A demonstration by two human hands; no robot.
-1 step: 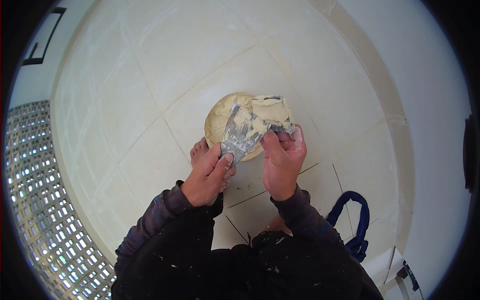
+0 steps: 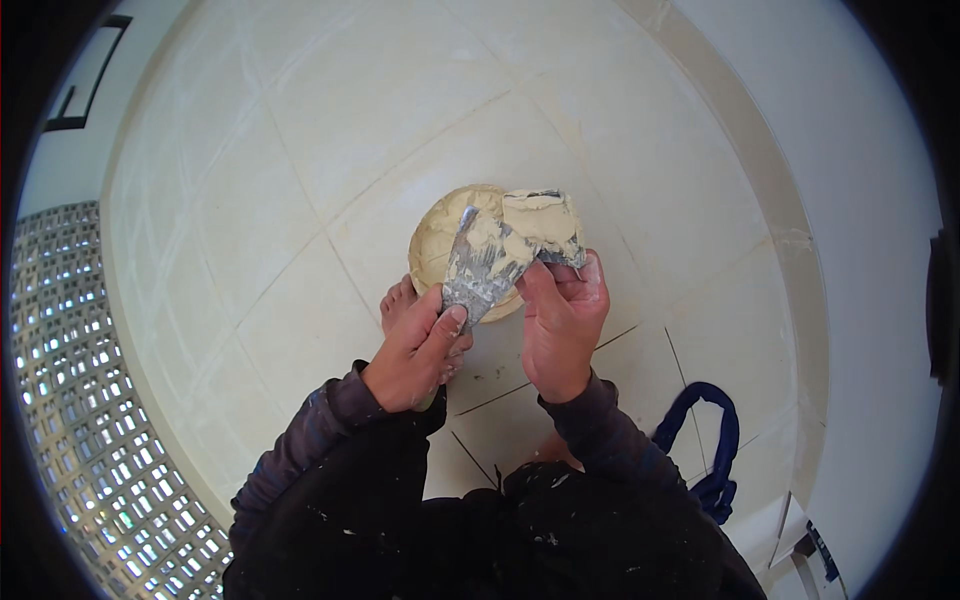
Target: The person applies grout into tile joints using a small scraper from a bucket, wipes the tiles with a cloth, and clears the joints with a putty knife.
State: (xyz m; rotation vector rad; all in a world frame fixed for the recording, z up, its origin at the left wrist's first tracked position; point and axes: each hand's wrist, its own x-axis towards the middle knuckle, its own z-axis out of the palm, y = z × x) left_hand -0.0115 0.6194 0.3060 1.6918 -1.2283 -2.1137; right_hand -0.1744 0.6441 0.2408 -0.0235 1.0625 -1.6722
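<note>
My left hand [image 2: 418,350] is closed around a putty knife [image 2: 482,280], its wide grey metal blade smeared with cream paste. My right hand [image 2: 566,325] pinches the lower edge of a flat scraper blade [image 2: 575,255], which carries a thick layer of cream putty [image 2: 538,222]. The two blades meet or overlap at their edges, above the right part of a round tub [image 2: 425,240]. Cream putty coats the inside of the tub, which is partly hidden by the blades. Most of the putty knife's handle is covered by my left hand.
Pale floor tiles [image 2: 380,120] with dusty streaks surround the tub. My bare foot [image 2: 397,303] is close to its left side. A dark blue looped cloth [image 2: 728,420] lies at the right. A perforated lattice [image 2: 90,400] borders the left, and a white wall [image 2: 860,200] the right.
My right hand and its scraper blade have shifted very slightly to the left. My left hand and the tub have stayed in place.
</note>
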